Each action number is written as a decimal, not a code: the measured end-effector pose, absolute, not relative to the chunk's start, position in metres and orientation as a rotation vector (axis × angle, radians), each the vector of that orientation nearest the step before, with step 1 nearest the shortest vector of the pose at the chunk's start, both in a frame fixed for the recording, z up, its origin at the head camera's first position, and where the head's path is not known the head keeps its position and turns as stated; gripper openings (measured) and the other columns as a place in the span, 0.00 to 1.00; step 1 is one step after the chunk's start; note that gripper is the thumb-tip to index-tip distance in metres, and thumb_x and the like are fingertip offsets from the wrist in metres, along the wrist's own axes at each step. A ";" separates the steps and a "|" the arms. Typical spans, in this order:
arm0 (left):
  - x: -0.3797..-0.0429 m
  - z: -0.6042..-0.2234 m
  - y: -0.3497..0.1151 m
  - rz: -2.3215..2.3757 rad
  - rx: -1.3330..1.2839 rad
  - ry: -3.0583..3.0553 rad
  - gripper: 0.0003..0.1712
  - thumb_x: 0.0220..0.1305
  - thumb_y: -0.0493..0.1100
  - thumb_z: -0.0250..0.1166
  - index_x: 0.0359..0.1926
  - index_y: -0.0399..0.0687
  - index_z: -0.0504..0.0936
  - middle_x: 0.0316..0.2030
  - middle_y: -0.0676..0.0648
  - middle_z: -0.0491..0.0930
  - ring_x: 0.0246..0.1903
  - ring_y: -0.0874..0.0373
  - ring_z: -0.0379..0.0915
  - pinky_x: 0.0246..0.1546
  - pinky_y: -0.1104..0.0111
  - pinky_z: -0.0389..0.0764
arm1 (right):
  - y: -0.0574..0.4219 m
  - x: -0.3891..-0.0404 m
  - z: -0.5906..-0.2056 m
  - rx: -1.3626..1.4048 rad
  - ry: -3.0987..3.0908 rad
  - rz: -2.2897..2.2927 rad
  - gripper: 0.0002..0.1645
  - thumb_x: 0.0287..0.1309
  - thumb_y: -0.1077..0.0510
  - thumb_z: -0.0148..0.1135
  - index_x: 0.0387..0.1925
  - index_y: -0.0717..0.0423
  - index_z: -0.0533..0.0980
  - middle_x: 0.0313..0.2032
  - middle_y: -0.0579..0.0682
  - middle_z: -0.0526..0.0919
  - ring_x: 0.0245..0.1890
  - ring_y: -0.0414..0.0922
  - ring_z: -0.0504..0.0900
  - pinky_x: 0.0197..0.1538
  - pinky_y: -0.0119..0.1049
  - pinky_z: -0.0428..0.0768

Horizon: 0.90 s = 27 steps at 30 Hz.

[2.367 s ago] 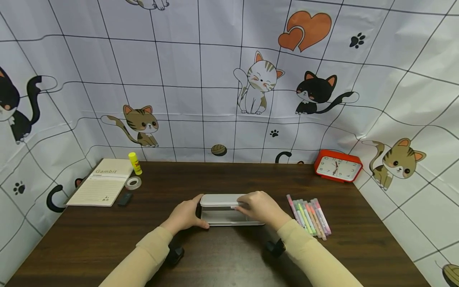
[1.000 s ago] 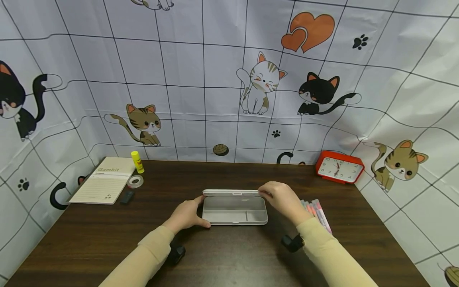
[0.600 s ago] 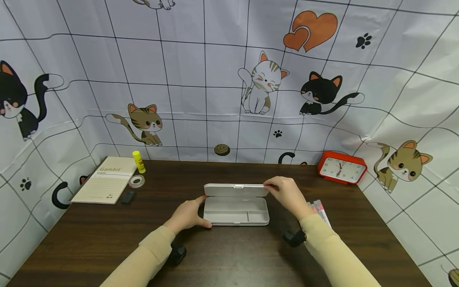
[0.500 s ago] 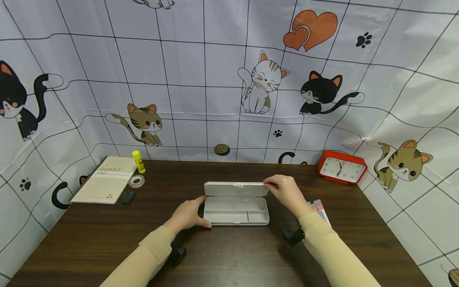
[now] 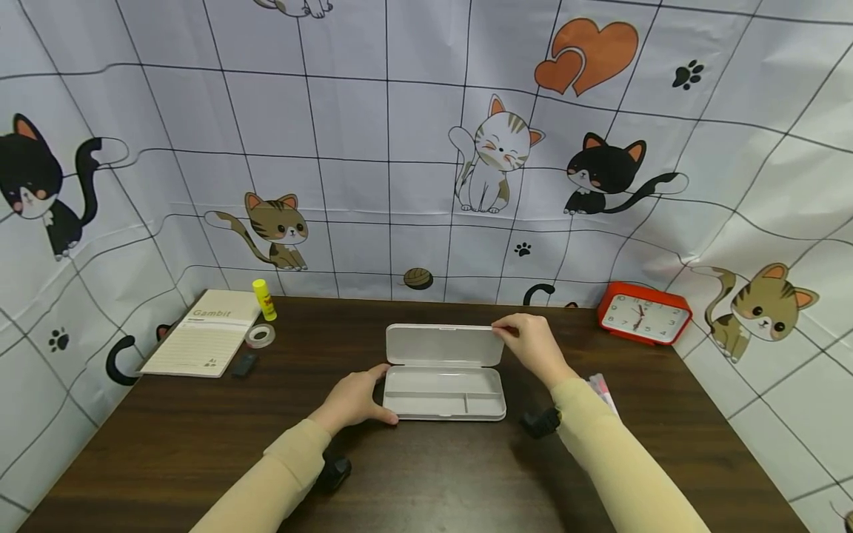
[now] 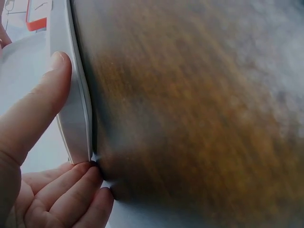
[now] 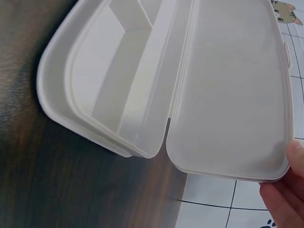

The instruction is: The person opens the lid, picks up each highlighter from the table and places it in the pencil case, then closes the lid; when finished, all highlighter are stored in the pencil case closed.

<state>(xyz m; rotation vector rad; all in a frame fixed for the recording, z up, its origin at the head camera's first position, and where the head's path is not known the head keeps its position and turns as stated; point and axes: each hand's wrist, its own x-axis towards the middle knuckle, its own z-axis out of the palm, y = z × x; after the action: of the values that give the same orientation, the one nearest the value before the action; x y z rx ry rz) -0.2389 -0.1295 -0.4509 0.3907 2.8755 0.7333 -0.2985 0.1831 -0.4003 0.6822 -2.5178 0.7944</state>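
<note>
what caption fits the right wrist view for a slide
Right hand holding the upright lid of an open, divided white case.

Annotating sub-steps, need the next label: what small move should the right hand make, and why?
Probably tip the lid a little farther back: the right hand pinches its corner, it stands raised rather than flat on the table, and the left hand grips the case.

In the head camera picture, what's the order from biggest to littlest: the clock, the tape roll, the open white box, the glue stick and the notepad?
1. Open white box, lid included
2. Notepad
3. Clock
4. Glue stick and tape roll: too alike to rank
</note>
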 end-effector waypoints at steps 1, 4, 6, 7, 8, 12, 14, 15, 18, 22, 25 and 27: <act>-0.239 -0.451 -0.130 0.735 0.390 2.875 0.58 0.36 0.57 0.80 0.66 0.37 0.65 0.58 0.38 0.75 0.54 0.41 0.73 0.52 0.51 0.74 | 0.182 -0.300 -0.400 0.669 -2.531 0.798 0.06 0.55 0.63 0.67 0.34 0.60 0.85 0.34 0.54 0.87 0.34 0.47 0.84 0.36 0.41 0.82; -0.238 -0.451 -0.130 0.747 0.387 2.874 0.58 0.36 0.57 0.80 0.66 0.36 0.65 0.57 0.38 0.75 0.54 0.41 0.73 0.53 0.51 0.74 | 0.179 -0.305 -0.400 0.634 -2.565 0.806 0.06 0.56 0.62 0.66 0.35 0.60 0.85 0.35 0.55 0.87 0.35 0.48 0.84 0.37 0.42 0.82; -0.238 -0.450 -0.130 0.754 0.383 2.871 0.58 0.36 0.56 0.80 0.66 0.36 0.65 0.58 0.38 0.75 0.54 0.41 0.73 0.53 0.51 0.74 | 0.178 -0.308 -0.400 0.617 -2.581 0.808 0.07 0.57 0.62 0.65 0.36 0.60 0.85 0.36 0.55 0.87 0.36 0.49 0.84 0.38 0.42 0.82; -0.238 -0.450 -0.130 0.758 0.379 2.870 0.58 0.36 0.56 0.80 0.66 0.37 0.65 0.58 0.38 0.75 0.54 0.41 0.73 0.53 0.51 0.74 | 0.177 -0.310 -0.401 0.608 -2.588 0.807 0.07 0.57 0.62 0.65 0.36 0.60 0.85 0.36 0.55 0.87 0.36 0.49 0.84 0.38 0.43 0.81; -0.238 -0.450 -0.130 0.759 0.378 2.871 0.58 0.36 0.56 0.80 0.66 0.37 0.65 0.58 0.38 0.75 0.54 0.41 0.73 0.53 0.51 0.74 | 0.177 -0.312 -0.401 0.599 -2.597 0.806 0.07 0.57 0.61 0.65 0.36 0.60 0.85 0.36 0.55 0.87 0.37 0.49 0.84 0.39 0.43 0.81; -0.238 -0.451 -0.130 0.744 0.384 2.867 0.58 0.37 0.57 0.79 0.67 0.37 0.64 0.58 0.38 0.75 0.54 0.41 0.73 0.53 0.52 0.74 | 0.176 -0.319 -0.405 0.566 -2.628 0.797 0.07 0.58 0.61 0.65 0.37 0.59 0.85 0.37 0.55 0.86 0.38 0.50 0.84 0.40 0.43 0.81; -0.238 -0.452 -0.129 0.737 0.388 2.862 0.58 0.37 0.58 0.79 0.67 0.38 0.64 0.58 0.38 0.74 0.55 0.40 0.72 0.53 0.51 0.74 | 0.177 -0.321 -0.407 0.549 -2.639 0.795 0.08 0.58 0.60 0.64 0.37 0.59 0.85 0.37 0.55 0.86 0.38 0.50 0.84 0.40 0.44 0.81; -0.238 -0.452 -0.128 0.734 0.389 2.859 0.58 0.37 0.58 0.79 0.67 0.38 0.64 0.58 0.38 0.74 0.55 0.40 0.72 0.53 0.51 0.73 | 0.177 -0.322 -0.408 0.545 -2.641 0.799 0.07 0.58 0.61 0.64 0.37 0.59 0.85 0.37 0.55 0.86 0.38 0.50 0.84 0.40 0.44 0.81; -0.238 -0.452 -0.128 0.735 0.388 2.862 0.58 0.36 0.57 0.79 0.66 0.38 0.65 0.57 0.37 0.75 0.54 0.40 0.72 0.52 0.51 0.74 | 0.177 -0.326 -0.411 0.539 -2.641 0.812 0.08 0.58 0.61 0.64 0.37 0.60 0.85 0.36 0.55 0.86 0.38 0.50 0.84 0.40 0.44 0.81; -0.238 -0.451 -0.128 0.737 0.384 2.872 0.57 0.36 0.57 0.80 0.66 0.38 0.66 0.57 0.37 0.75 0.54 0.40 0.73 0.52 0.51 0.74 | 0.176 -0.332 -0.412 0.550 -2.642 0.819 0.08 0.59 0.61 0.64 0.36 0.61 0.85 0.36 0.56 0.87 0.37 0.50 0.84 0.39 0.44 0.81; -0.238 -0.451 -0.128 0.741 0.379 2.872 0.57 0.36 0.57 0.80 0.66 0.38 0.66 0.57 0.38 0.75 0.54 0.40 0.73 0.52 0.51 0.74 | 0.175 -0.336 -0.414 0.558 -2.653 0.807 0.08 0.59 0.61 0.63 0.37 0.61 0.85 0.36 0.56 0.86 0.37 0.51 0.84 0.40 0.44 0.81; -0.239 -0.451 -0.128 0.741 0.381 2.875 0.57 0.36 0.57 0.80 0.66 0.38 0.66 0.57 0.38 0.75 0.54 0.41 0.73 0.52 0.51 0.74 | 0.175 -0.338 -0.415 0.557 -2.660 0.801 0.08 0.59 0.61 0.63 0.37 0.61 0.85 0.36 0.56 0.86 0.37 0.51 0.84 0.40 0.44 0.81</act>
<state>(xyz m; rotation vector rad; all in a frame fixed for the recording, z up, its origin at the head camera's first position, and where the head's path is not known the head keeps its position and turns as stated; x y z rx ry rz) -0.2385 -0.1285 -0.4506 0.3815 2.8754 0.7409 -0.3383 0.1751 -0.4149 0.5573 -2.6600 0.8007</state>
